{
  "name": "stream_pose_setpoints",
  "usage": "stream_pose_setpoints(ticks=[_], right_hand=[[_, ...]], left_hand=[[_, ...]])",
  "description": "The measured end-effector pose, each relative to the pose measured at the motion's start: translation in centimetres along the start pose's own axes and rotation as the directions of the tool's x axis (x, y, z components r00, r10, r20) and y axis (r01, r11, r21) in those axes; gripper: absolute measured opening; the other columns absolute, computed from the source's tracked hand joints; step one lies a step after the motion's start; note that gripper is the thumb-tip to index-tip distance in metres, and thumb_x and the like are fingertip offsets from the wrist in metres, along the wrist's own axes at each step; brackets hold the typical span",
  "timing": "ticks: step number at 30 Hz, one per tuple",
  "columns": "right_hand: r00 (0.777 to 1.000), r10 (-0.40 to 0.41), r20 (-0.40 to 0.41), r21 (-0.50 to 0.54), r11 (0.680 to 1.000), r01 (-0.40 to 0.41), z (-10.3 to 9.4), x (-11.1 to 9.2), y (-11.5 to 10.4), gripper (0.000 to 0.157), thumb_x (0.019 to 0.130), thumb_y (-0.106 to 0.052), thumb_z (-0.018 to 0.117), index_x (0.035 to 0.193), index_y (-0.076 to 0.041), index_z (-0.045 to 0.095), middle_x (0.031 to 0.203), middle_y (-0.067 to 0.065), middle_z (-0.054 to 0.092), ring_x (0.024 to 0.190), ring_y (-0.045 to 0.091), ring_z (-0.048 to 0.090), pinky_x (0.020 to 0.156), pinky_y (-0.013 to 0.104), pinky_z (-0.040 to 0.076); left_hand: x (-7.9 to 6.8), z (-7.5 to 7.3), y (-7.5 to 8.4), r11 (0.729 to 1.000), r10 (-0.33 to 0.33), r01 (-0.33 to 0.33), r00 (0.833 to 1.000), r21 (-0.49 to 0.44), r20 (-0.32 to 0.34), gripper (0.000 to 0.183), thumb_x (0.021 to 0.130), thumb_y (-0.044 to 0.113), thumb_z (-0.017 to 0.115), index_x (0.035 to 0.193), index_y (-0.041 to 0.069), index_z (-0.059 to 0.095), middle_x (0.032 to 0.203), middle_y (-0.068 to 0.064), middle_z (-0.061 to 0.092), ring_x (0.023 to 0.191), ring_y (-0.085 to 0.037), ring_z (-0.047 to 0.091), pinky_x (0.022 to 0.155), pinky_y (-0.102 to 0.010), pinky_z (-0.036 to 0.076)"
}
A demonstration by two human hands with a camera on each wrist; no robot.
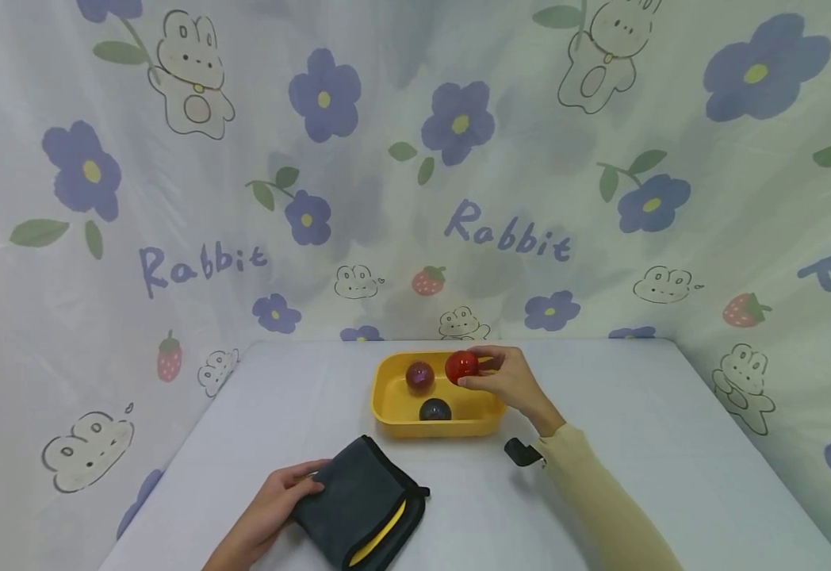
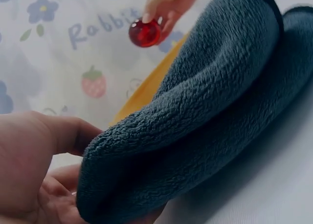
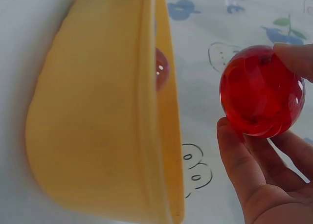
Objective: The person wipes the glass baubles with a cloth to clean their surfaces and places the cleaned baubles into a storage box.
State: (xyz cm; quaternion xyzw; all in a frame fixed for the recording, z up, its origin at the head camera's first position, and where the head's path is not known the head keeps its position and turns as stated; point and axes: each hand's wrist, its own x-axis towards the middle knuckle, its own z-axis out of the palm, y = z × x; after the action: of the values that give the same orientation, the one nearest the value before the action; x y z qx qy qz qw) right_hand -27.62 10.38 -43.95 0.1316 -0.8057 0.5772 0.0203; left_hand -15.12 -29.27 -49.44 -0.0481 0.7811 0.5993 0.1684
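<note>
My right hand (image 1: pixel 508 379) pinches a clear red ball (image 1: pixel 461 366) between thumb and fingers, over the right part of a yellow tub (image 1: pixel 380 396). In the right wrist view the red ball (image 3: pixel 262 91) is above the tub's rim (image 3: pixel 146 111). Inside the tub are a dark red ball (image 1: pixel 419 376) and a dark grey ball (image 1: pixel 435 409). My left hand (image 1: pixel 280 500) grips the left edge of a folded dark grey cloth (image 1: pixel 358 496) with black edging and a yellow strip showing. The left wrist view shows the cloth (image 2: pixel 205 87) as fluffy, with the thumb on top.
The white tabletop (image 1: pixel 644 444) runs around the tub and cloth. A curtain (image 1: pixel 387 174) printed with rabbits and flowers stands behind and along both sides. A small black piece (image 1: pixel 522 452) sticks out by the right sleeve (image 1: pixel 601 492).
</note>
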Motion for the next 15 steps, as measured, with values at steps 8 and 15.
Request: stream_pose_setpoints(ticks=[8,15], right_hand=[[0.996,0.09,-0.01,-0.007,0.996,-0.09,0.7,0.9,1.4,0.055,0.081,-0.021,0.087,0.13,-0.006,0.069,0.127,0.016,0.072,0.106,0.028,0.069,0.093,0.041,0.06],[0.991,0.136,-0.005,-0.068,0.988,-0.136,1.4,1.7,2.0,0.051,0.08,-0.02,0.088,0.126,-0.007,0.071,0.121,0.013,0.073,0.104,0.028,0.069,0.095,0.043,0.059]], left_hand=[[0.1,-0.1,-0.2,0.993,0.022,-0.007,0.991,0.116,-0.13,0.048,0.091,0.012,0.07,0.133,-0.011,0.063,0.128,-0.026,0.07,0.118,-0.03,0.071,0.091,-0.033,0.06],[0.1,0.0,0.0,0.984,0.022,0.011,0.983,0.178,-0.182,0.043,0.088,0.011,0.073,0.126,-0.009,0.069,0.121,-0.023,0.074,0.111,-0.029,0.073,0.09,-0.036,0.06]])
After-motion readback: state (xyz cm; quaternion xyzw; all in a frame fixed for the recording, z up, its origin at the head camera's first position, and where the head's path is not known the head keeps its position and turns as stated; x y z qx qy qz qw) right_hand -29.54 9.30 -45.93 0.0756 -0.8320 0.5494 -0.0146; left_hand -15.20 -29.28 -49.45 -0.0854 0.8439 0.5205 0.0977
